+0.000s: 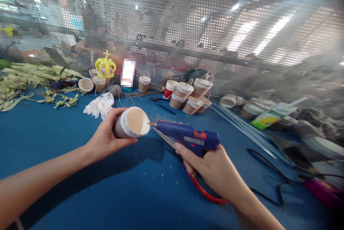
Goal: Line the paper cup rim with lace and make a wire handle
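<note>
My left hand (111, 138) is wrapped round a paper cup (135, 121) tilted so that its round tan end with a white rim faces me. Brown wrapping covers the cup's side, with a white patterned band near the rim. In my right hand (206, 162) is a blue hot glue gun (188, 135), its metal nozzle pointing left, right at the cup's rim; I cannot tell whether they touch. Beneath the glue gun lie scissors with red handles (208, 195), their blades partly hidden.
Several wrapped cups with loop handles (193, 95) stand stacked at the back. Crumpled white paper (100, 105), a twine ball (115, 90) and dried stems (34, 74) lie left. Clear glue sticks (244, 127) and a black cord (268, 167) lie right. A perforated metal screen (172, 18) rises behind.
</note>
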`<state>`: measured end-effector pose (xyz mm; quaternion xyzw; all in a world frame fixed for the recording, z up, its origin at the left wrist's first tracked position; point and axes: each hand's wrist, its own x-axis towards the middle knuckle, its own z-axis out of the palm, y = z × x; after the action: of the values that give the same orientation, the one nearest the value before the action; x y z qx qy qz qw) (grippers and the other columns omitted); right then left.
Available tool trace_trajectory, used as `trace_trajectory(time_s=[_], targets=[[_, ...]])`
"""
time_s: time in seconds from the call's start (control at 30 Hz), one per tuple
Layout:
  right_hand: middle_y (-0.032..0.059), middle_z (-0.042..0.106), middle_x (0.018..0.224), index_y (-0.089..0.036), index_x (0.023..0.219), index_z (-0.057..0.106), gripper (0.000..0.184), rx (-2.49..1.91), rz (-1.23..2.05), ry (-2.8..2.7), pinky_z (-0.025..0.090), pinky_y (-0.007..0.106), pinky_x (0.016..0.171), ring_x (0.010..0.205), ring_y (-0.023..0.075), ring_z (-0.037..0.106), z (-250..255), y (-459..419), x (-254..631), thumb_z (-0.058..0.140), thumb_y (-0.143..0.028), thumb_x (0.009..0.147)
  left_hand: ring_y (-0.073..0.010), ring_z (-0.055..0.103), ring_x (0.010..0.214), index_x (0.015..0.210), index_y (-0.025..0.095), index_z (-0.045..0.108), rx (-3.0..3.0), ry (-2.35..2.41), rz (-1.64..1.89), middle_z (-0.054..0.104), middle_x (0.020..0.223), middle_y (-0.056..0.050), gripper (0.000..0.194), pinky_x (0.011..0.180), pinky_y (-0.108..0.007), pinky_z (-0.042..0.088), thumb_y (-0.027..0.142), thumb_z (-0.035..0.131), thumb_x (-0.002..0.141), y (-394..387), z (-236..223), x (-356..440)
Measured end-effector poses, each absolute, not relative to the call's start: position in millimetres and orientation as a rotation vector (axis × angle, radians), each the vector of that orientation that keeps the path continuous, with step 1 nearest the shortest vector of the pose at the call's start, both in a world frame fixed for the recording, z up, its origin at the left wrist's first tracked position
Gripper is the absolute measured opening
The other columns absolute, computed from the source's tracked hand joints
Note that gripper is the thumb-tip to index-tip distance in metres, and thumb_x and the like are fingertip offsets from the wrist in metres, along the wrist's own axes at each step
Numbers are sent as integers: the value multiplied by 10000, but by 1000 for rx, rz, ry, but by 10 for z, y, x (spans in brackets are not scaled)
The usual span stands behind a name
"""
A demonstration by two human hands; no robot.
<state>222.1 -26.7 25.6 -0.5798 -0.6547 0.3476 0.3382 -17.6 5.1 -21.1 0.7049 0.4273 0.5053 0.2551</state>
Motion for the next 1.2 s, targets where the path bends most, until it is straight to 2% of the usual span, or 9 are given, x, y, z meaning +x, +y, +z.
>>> trace_trajectory(time_s=[0.17,0.37,0.57,0.87,0.97,1.07,1.2], targets=[[-42,468,355,-186,538,531,312,-1448,904,-1774,404,227,419,346,90,435,363,-280,2182,542,-404,761,-244,508,1022,1103,229,412,1809,1113,1340,541,1086,-50,600,887,-379,408,283,726,595,41,-202,-158],[-15,488,336,-210,380,453,395,-1513,872,-1769,428,239,423,350,108,468,369,-270,2158,599,-388,700,-252,500,1031,1105,230,416,1860,1116,1345,533,1101,-56,599,891,-393,405,271,728,595,38,-198,-169],[-11,528,342,-219,471,493,292,-1665,825,-1663,401,258,360,318,132,487,334,-272,2176,663,-401,626,-236,494,1024,1092,244,410,1977,1113,1339,515,1100,-46,571,891,-379,393,273,720,613,47,-196,-187],[-9,533,365,-206,484,510,291,-1692,838,-1672,431,259,405,357,133,506,337,-272,2155,648,-411,637,-238,490,1027,1101,244,404,2034,1124,1321,508,1095,-51,577,888,-382,394,273,718,617,46,-200,-195],[-14,510,350,-197,460,490,331,-1655,937,-1712,417,242,406,347,109,473,356,-281,2180,631,-417,663,-242,490,1035,1100,240,409,1991,1115,1326,512,1106,-54,583,897,-389,394,276,723,610,56,-208,-189],[-26,483,340,-171,556,550,303,-1483,1128,-1756,384,219,398,344,88,440,382,-280,2209,578,-421,724,-244,488,1050,1108,230,417,1843,1077,1314,521,1124,-57,613,918,-396,384,264,739,588,72,-215,-188],[-60,411,319,-139,665,574,284,-1241,1362,-1515,254,176,333,296,43,324,347,-260,2209,542,-400,773,-285,479,1087,1170,184,420,1427,876,1172,538,1155,-113,677,939,-422,361,283,746,584,83,-228,-185]])
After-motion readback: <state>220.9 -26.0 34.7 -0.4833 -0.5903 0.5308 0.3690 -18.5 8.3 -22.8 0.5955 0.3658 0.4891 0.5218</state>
